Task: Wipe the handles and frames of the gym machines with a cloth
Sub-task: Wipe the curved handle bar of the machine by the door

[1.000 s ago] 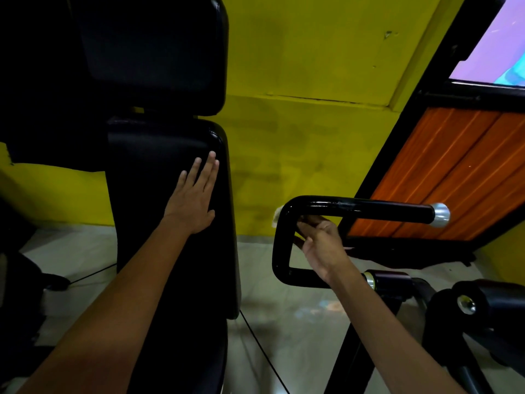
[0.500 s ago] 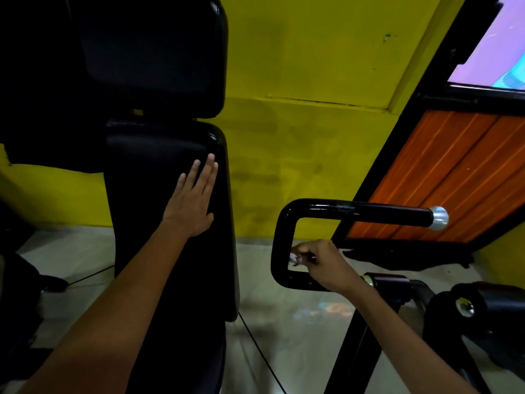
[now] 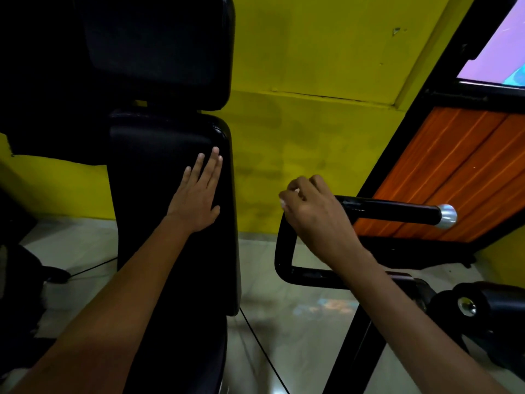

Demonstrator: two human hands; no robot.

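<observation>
My left hand (image 3: pixel 197 199) lies flat on the black back pad (image 3: pixel 170 211) of the machine, fingers (image 3: pixel 211 163) straight and together, holding nothing, pointing toward 12 o'clock near the pad's right edge. Above it sits the black head pad (image 3: pixel 153 49). My right hand (image 3: pixel 315 217) is at 3 o'clock from the left, fingers curled over the upper bend of the black U-shaped handle (image 3: pixel 284 251), and I see a small white bit of cloth (image 3: pixel 295 191) poking out between the knuckles, so the grasp is closed on the cloth against the handle. The handle's top bar runs toward 3 o'clock and ends in a silver cap (image 3: pixel 447 216). At 4 o'clock from the hand is a black roller pad (image 3: pixel 483 308). Behind are a yellow wall (image 3: pixel 312 66), an orange wooden panel (image 3: pixel 454 172) and a pale tiled floor (image 3: pixel 298 322).
</observation>
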